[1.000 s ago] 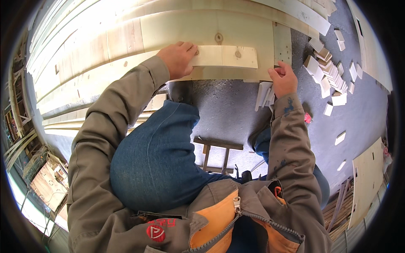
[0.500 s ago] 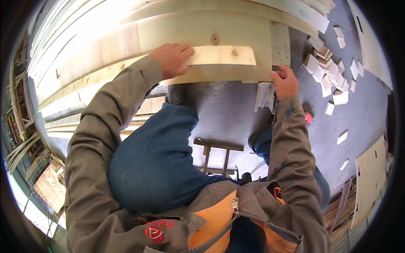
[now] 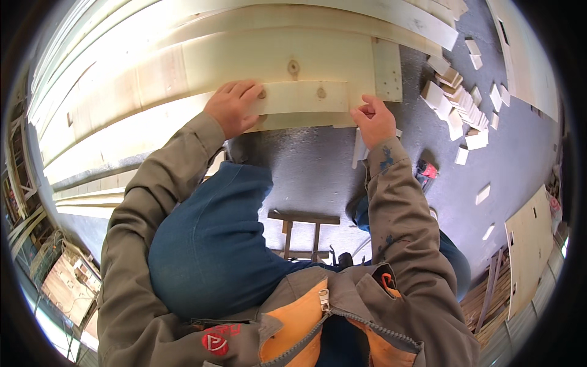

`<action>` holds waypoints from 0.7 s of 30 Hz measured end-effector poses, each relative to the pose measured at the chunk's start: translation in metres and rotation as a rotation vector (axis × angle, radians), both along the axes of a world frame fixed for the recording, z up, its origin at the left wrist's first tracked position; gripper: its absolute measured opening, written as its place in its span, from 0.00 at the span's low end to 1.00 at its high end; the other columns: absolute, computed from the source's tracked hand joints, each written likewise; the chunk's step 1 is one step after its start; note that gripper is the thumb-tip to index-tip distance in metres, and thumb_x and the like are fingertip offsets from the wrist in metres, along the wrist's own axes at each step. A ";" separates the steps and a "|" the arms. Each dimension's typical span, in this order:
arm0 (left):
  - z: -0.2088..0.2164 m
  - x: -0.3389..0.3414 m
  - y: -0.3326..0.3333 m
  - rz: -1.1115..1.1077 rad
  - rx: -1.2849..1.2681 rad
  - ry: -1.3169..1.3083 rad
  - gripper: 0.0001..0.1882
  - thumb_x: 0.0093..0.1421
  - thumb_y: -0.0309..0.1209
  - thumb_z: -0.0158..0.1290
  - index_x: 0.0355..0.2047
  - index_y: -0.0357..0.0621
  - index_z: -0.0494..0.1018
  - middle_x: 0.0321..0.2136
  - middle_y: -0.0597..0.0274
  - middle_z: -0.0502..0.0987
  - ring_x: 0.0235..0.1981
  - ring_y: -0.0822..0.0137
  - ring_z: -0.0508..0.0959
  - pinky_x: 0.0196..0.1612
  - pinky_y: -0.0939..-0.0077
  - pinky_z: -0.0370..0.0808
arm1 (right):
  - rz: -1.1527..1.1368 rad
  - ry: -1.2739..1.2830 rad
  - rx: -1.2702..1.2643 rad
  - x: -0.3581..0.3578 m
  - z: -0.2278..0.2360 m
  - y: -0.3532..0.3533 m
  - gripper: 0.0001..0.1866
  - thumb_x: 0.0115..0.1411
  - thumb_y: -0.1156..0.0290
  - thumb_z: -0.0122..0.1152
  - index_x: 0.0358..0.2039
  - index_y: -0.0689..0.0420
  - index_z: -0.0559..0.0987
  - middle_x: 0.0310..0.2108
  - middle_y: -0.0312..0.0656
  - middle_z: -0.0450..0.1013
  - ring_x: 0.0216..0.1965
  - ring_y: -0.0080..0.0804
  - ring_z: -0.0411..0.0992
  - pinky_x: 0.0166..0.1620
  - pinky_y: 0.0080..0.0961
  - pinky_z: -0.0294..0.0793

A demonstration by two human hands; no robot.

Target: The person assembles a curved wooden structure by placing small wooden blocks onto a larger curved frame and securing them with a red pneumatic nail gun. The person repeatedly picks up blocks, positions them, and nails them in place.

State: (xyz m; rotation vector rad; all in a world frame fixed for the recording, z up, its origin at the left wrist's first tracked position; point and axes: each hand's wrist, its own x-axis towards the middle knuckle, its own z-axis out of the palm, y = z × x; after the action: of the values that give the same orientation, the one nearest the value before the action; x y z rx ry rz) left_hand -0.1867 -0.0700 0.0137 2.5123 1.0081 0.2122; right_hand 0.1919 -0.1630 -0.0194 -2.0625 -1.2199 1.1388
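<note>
A worker crouched over a stack of pale timber steadies a short wooden slat [image 3: 302, 98] against the long boards [image 3: 183, 73] beneath it. The left hand [image 3: 234, 108] lies spread and flat over the slat's left end, palm pressing down rather than closing round it; the right hand [image 3: 373, 119] sits at the opposite end, fingers curled in and pinching at the slat's corner, though whether something small is held between the fingertips cannot be told. The slat lies flat between the two hands, its lower edge close to the front edge of the board under it, its right end just short of a short upright offcut [image 3: 387, 70] set crosswise. Beyond the right hand, a scatter of small wood blocks [image 3: 455, 104] lies on the grey floor [image 3: 306, 177], and a red-and-black tool [image 3: 426, 171] rests near the right wrist. The step in hand looks like lining the slat up and holding it in place. The next move would seem to call for firm pressure from the left palm so the piece does not creep while the right hand works at its end.
</note>
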 end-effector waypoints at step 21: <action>-0.012 -0.015 -0.006 0.015 0.053 -0.059 0.37 0.56 0.39 0.68 0.64 0.40 0.71 0.64 0.47 0.72 0.64 0.46 0.72 0.69 0.50 0.67 | 0.088 -0.116 -0.013 -0.030 -0.011 0.014 0.30 0.56 0.57 0.75 0.55 0.61 0.80 0.42 0.48 0.80 0.43 0.40 0.80 0.49 0.37 0.80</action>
State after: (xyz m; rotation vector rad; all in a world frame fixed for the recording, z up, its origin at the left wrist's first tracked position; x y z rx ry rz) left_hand -0.2017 -0.0762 0.0013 2.5313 1.0103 0.3194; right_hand 0.1618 -0.1489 -0.0307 -2.1291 -1.3737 1.0814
